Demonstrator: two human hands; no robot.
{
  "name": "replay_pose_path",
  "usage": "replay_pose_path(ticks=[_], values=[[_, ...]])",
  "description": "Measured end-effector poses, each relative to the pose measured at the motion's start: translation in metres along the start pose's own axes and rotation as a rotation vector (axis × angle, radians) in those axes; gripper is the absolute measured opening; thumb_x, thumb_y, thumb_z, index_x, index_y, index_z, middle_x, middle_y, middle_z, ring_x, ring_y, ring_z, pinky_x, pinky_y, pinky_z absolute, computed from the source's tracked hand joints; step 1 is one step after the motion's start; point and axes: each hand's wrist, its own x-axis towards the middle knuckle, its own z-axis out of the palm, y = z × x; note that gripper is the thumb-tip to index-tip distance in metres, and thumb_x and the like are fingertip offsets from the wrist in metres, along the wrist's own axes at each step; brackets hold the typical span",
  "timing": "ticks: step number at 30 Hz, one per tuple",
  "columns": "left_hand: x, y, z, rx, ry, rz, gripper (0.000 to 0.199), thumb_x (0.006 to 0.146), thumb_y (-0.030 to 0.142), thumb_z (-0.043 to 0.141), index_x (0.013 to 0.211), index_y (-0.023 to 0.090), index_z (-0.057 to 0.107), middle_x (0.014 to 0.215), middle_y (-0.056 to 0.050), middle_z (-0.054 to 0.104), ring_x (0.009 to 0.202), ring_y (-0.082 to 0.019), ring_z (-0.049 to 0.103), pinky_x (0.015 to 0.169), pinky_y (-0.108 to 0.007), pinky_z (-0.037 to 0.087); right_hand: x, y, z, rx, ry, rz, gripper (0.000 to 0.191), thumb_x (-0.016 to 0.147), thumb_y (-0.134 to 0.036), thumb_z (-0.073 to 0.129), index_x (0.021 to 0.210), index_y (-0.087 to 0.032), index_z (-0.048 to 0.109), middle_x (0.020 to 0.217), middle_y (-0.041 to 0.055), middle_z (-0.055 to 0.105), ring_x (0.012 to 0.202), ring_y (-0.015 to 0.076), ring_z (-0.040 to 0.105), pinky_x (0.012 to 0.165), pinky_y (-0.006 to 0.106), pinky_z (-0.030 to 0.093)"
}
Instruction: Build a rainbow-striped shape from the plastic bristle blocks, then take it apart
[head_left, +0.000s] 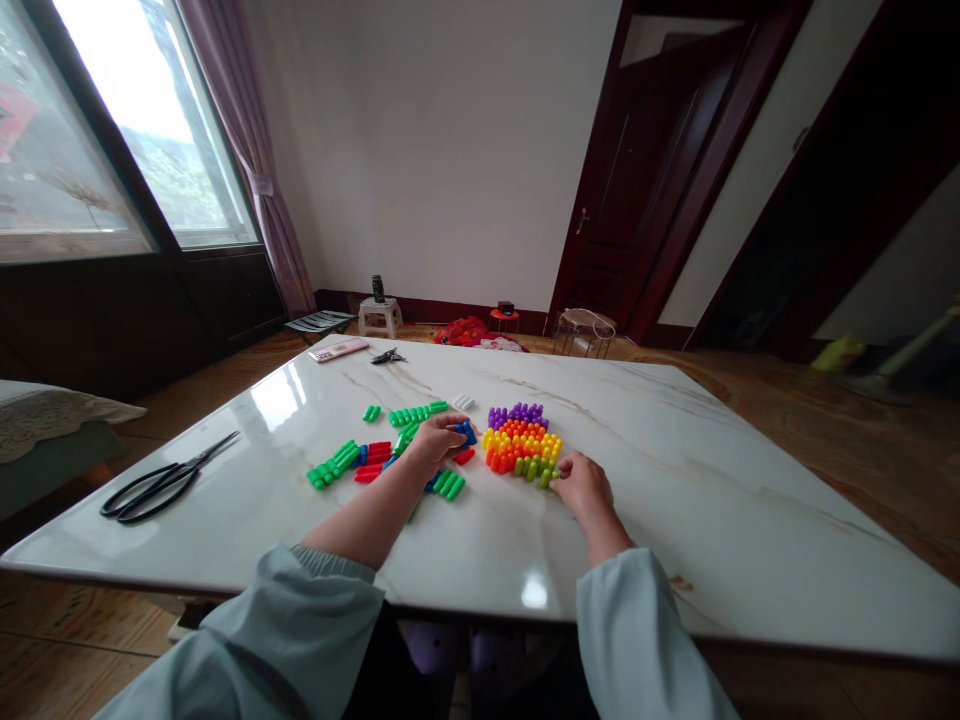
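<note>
My left hand (437,440) is closed on a blue plastic peg-like piece (466,432), above a loose group of pieces. Around it lie green pieces (334,465), red pieces (379,453) and white pieces (463,402); the forearm hides some. To the right, a block of bead-like pieces stands in rows: purple (517,414), yellow and orange (523,436), and olive-green (535,470) at the near edge. My right hand (586,485) pinches at the right end of the olive-green row, its fingertips on the last olive-green piece.
Black-handled scissors (161,485) lie on the left of the white marbled table (750,520). A pink phone (339,350) and small pliers (388,356) rest near its far edge. Beyond are a white stool (380,316) and a round stool (585,322).
</note>
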Motion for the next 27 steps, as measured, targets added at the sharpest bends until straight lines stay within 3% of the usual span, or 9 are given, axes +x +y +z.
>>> replay_pose_path(ticks=[2,6,9,14,20,23,27], values=[[0.001,-0.001,-0.001,0.007,-0.005,0.005,0.036,0.053,-0.007,0.072,0.083,0.011,0.066,0.069,-0.004,0.067,0.067,-0.018,0.067,0.066,-0.031,0.055,0.000,0.001,-0.001,-0.044,0.005,0.042,0.016,0.057,-0.028,0.076,0.071,-0.024,0.069,0.077,0.0047,0.072,0.071,0.0194,0.066,0.056,0.025,0.043],[0.001,-0.002,-0.002,0.023,-0.022,0.008,0.037,0.052,-0.006,0.072,0.084,0.011,0.066,0.069,-0.004,0.068,0.067,-0.018,0.067,0.065,-0.030,0.055,0.000,0.000,-0.002,-0.099,-0.119,0.098,0.018,0.057,-0.042,0.075,0.063,-0.026,0.071,0.075,0.0083,0.072,0.067,0.0226,0.067,0.052,0.028,0.043],[0.000,-0.002,-0.002,0.029,-0.031,0.022,0.036,0.051,-0.006,0.071,0.083,0.011,0.065,0.070,-0.004,0.068,0.065,-0.016,0.066,0.065,-0.029,0.055,0.000,-0.003,0.000,-0.118,-0.154,0.080,0.016,0.063,-0.041,0.071,0.062,-0.025,0.072,0.077,0.0102,0.072,0.071,0.0253,0.068,0.053,0.030,0.044],[-0.001,-0.003,0.000,0.065,-0.053,0.008,0.034,0.050,-0.005,0.073,0.079,0.011,0.064,0.069,-0.003,0.068,0.064,-0.016,0.066,0.062,-0.028,0.055,0.002,-0.006,0.004,-0.114,-0.108,0.055,0.018,0.065,-0.039,0.070,0.056,-0.023,0.069,0.068,0.0094,0.070,0.066,0.0227,0.067,0.052,0.028,0.044],[-0.004,-0.004,0.003,0.149,-0.106,-0.030,0.033,0.051,-0.006,0.074,0.078,0.012,0.065,0.065,-0.001,0.065,0.062,-0.016,0.065,0.060,-0.027,0.054,-0.006,-0.013,-0.005,-0.114,-0.147,0.065,0.018,0.063,-0.039,0.072,0.055,-0.023,0.068,0.069,0.0092,0.070,0.064,0.0227,0.065,0.050,0.028,0.041],[-0.005,-0.004,0.004,0.167,-0.148,-0.036,0.034,0.051,-0.006,0.074,0.079,0.012,0.065,0.067,-0.002,0.067,0.062,-0.015,0.065,0.060,-0.026,0.053,-0.012,-0.022,-0.005,0.008,-0.097,-0.034,0.019,0.069,-0.040,0.066,0.060,-0.023,0.067,0.073,0.0069,0.071,0.066,0.0213,0.064,0.053,0.028,0.042],[-0.007,-0.005,0.008,0.206,-0.198,-0.028,0.034,0.051,-0.006,0.073,0.078,0.012,0.065,0.066,-0.002,0.067,0.061,-0.014,0.065,0.061,-0.025,0.053,-0.017,-0.037,0.003,0.350,-0.042,-0.257,0.015,0.074,-0.035,0.061,0.070,-0.021,0.065,0.074,0.0029,0.070,0.064,0.0161,0.063,0.060,0.026,0.046]])
